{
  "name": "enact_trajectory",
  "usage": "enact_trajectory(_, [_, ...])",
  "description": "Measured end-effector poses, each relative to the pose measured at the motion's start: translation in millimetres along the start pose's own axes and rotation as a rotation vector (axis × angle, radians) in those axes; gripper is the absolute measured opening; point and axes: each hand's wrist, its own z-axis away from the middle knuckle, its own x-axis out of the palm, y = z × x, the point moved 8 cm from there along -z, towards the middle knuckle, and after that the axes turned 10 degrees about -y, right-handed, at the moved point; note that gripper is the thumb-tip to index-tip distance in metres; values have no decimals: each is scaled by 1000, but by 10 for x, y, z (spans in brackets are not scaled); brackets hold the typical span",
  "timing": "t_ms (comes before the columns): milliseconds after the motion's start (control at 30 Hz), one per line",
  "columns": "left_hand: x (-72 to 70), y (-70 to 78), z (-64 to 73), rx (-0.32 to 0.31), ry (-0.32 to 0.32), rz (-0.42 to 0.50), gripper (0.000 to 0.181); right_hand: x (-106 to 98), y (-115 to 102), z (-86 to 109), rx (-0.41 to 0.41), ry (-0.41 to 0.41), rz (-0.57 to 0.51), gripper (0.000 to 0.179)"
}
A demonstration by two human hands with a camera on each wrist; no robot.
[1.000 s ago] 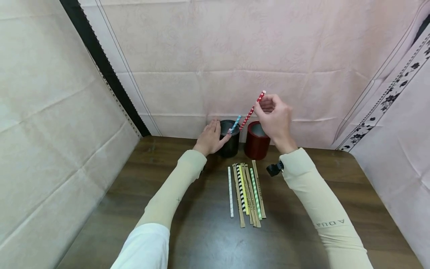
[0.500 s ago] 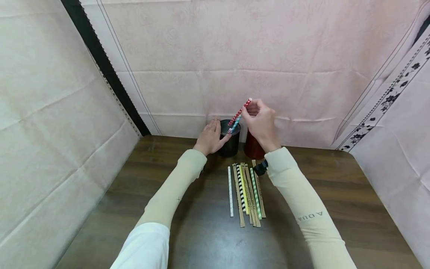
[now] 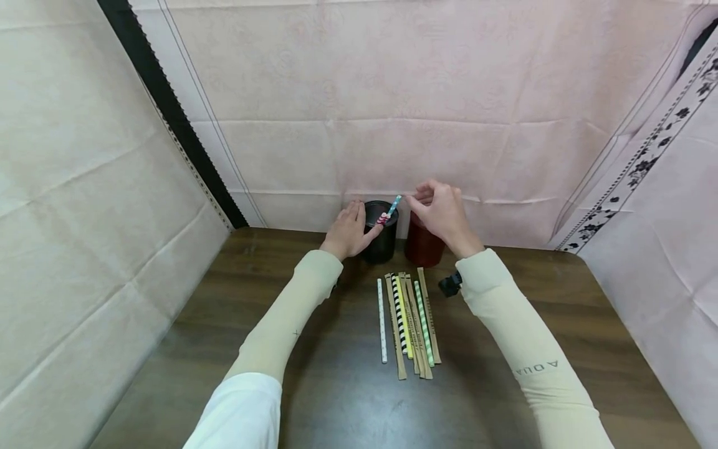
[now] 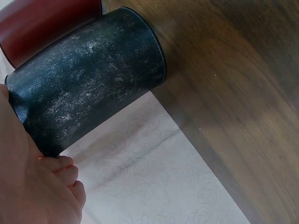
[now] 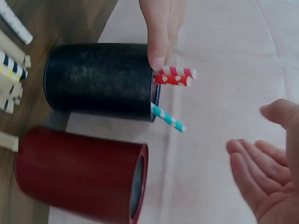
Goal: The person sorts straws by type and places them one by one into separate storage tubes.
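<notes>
My left hand (image 3: 349, 229) holds the rim end of a black cup (image 3: 379, 249), its thumb at the near side and its fingers along the left. In the left wrist view, the palm and curled fingers (image 4: 65, 175) lie against the cup's mouth. Red-and-white paper straws (image 5: 175, 75) and a blue dotted straw (image 5: 169, 118) stick out of the cup. My right hand (image 3: 445, 215) hovers above a dark red cup (image 3: 424, 246); the right wrist view shows its thumb and fingers apart, with nothing between them.
On the wooden table (image 3: 336, 386) in front of the cups lies a row of several straws (image 3: 412, 324), some in brown paper wrappers. A white straw (image 3: 382, 321) lies at the row's left. A pale cloth (image 3: 421, 93) hangs behind the cups.
My right hand has brought the red dotted straw leftward to the black cup and let it go inside, then drawn back to the right. The left hand has stayed at the cup.
</notes>
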Motion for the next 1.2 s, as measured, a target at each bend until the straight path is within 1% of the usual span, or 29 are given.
enact_trajectory(200, [-6,21,17,-3,-16,-6,91,-54,69,117,108,-180,92,33])
enact_trajectory(267, [-14,4,35,-11,-16,-6,91,-42,67,141,119,-233,121,35])
enact_trajectory(367, [-19,-7,51,-16,-16,-7,91,-23,57,182,114,-306,182,35])
enact_trajectory(500, [-11,5,47,-9,-18,-2,91,-1,53,248,97,-394,262,28])
enact_trajectory(567, [-11,13,43,-6,-17,0,91,22,66,278,96,-445,282,23])
enact_trajectory(633, [-14,19,38,-6,-15,3,91,65,83,309,101,-514,286,21])
enact_trajectory(800, [-12,27,32,-10,-20,1,92,210,175,411,146,-671,316,20])
enact_trajectory(867, [-7,30,33,-10,-24,-3,92,271,224,453,162,-704,327,19])
enact_trajectory(967, [-6,29,38,-11,-27,0,92,367,295,507,175,-739,315,22])
enact_trajectory(1100, [-17,23,42,-15,-23,6,91,499,401,566,179,-770,309,33])
enact_trajectory(1200, [-21,28,38,-12,-23,0,92,589,496,621,200,-790,310,39])
